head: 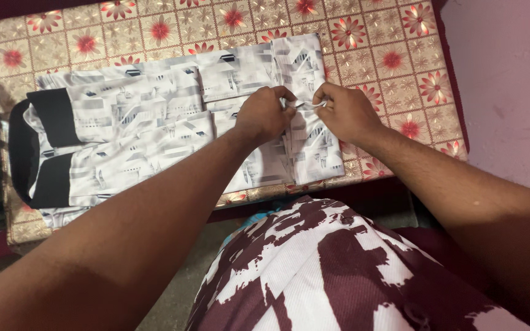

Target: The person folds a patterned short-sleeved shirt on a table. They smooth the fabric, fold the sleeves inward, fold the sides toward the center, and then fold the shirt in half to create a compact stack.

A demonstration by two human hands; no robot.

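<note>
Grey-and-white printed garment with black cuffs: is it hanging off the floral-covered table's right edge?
No, the grey-and-white printed garment lies flat on the floral-covered table, short of its right edge.

We saw a table covered by a beige cloth patterned with red flowers, standing against a pale pink wall. Nearer to us lay a maroon-and-white patterned garment.

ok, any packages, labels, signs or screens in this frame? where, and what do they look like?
None in view.
Only a white-and-grey printed garment with black cuffs, lying flat on a table covered in a beige cloth with red flowers.
Left hand and right hand pinch the garment near its right end.
</note>
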